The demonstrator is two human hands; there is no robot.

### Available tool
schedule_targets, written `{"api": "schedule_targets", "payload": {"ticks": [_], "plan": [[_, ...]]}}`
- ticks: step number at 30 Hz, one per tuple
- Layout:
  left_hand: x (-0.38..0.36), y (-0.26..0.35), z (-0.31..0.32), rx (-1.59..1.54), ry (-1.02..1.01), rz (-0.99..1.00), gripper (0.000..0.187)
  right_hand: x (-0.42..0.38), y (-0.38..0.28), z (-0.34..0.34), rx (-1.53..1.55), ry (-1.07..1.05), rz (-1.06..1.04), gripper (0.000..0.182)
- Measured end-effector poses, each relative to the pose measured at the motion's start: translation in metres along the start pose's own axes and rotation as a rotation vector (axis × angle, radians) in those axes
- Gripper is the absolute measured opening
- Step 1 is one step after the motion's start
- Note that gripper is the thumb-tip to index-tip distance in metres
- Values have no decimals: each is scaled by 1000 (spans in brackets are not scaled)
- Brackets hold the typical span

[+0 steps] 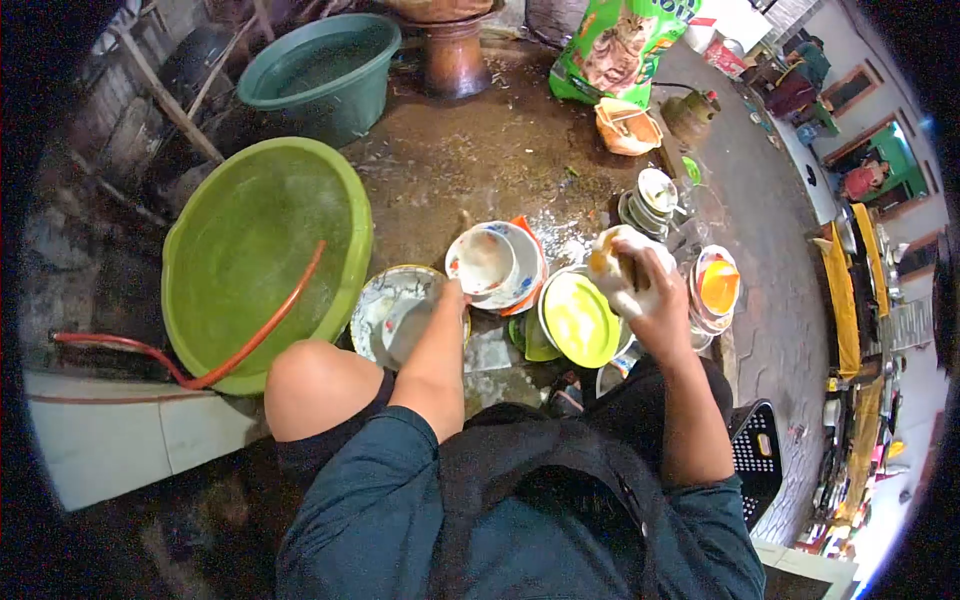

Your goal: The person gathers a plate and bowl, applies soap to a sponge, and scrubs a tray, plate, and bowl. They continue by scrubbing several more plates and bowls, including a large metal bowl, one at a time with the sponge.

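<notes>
My left hand grips the rim of a small white bowl, its fingers partly hidden. That bowl overlaps a larger white bowl with blue marks. Thick white foam covers my right hand, which is closed around a soapy yellowish sponge above the dishes. A lime-green plate lies on a stack just left of that hand. Under my left forearm is a wide patterned basin with a dish inside. More stacked dishes stand beyond my right hand, and others hold an orange dish.
At left, a large green tub holds water and a red hose. Behind it stands a dark green tub. An orange basket sits before a green bag. A black crate is at my right; people are farther off.
</notes>
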State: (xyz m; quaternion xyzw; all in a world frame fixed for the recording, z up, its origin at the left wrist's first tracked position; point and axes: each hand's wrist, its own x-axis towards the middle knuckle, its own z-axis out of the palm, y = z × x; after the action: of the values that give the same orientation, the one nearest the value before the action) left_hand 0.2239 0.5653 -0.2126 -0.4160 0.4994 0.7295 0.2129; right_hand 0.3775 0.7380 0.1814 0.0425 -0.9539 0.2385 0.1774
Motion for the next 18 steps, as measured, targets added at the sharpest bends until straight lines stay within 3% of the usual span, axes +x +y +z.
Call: {"api": "schedule_targets", "payload": {"ticks": [2,3,4,10,11,12,14,16,18], "plan": [[-10,10,2,282,58,-86,26,-1,1,0,-34,-4,-13,47],[62,-28,10,245,110,-38,24,1,-2,-1,-11,-8,-27,47],[62,-30,14,246,106,-41,24,2,-4,-2,-15,-9,-24,47],[13,-13,25,268,272,402,23,1,2,1,-52,-34,-50,45],[14,-4,29,153,196,416,22,2,1,2,-45,-39,-38,43],[12,4,35,161,197,413,22,2,0,4,-43,-41,-30,43],[4,22,46,-224,128,269,20,2,-2,6,-53,-53,-44,42],[10,29,42,-237,64,262,27,3,-3,10,-40,-63,-47,43],[11,33,41,-177,-1,100,37,3,-2,14,-6,-121,-11,44]]}}
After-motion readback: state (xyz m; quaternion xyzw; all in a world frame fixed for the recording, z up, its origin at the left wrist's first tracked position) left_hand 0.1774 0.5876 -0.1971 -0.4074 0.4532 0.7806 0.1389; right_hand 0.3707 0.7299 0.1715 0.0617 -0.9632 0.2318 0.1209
